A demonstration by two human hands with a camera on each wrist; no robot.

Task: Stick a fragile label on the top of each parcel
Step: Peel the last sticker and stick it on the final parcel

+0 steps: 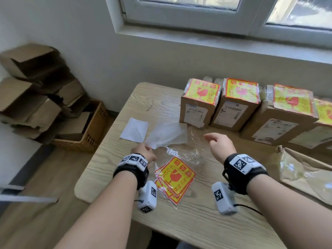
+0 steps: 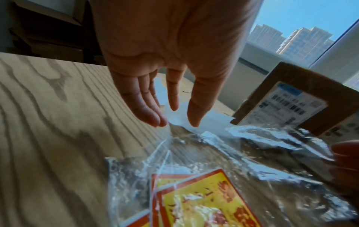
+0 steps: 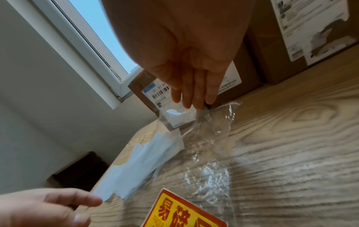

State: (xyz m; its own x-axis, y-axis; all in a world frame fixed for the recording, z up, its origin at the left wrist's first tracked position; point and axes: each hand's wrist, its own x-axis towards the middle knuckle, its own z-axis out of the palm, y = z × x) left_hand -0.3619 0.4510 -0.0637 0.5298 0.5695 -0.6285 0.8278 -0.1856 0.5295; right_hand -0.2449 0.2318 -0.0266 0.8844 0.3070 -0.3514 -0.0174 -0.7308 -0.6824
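Observation:
Several brown parcels (image 1: pixel 197 112) stand in a row at the table's back right, each with a yellow-and-red fragile label (image 1: pixel 203 90) on its top. A stack of loose fragile labels (image 1: pixel 175 178) lies in a crumpled clear plastic bag (image 1: pixel 194 155) in the middle, between my wrists. My left hand (image 1: pixel 146 151) hovers with straight fingers (image 2: pixel 151 116) at the near corner of a white backing sheet (image 1: pixel 167 134), holding nothing. My right hand (image 1: pixel 215 141) hangs relaxed and empty over the clear bag (image 3: pixel 209 138), in front of the leftmost parcel (image 3: pixel 155 92).
A second white backing sheet (image 1: pixel 134 130) lies further left on the wooden table (image 1: pixel 107 177). A wrinkled brown bag (image 1: pixel 305 175) sits at the right edge. Left of the table, on the floor, are a wicker basket (image 1: pixel 93 133) and piled empty cardboard boxes (image 1: pixel 32 83).

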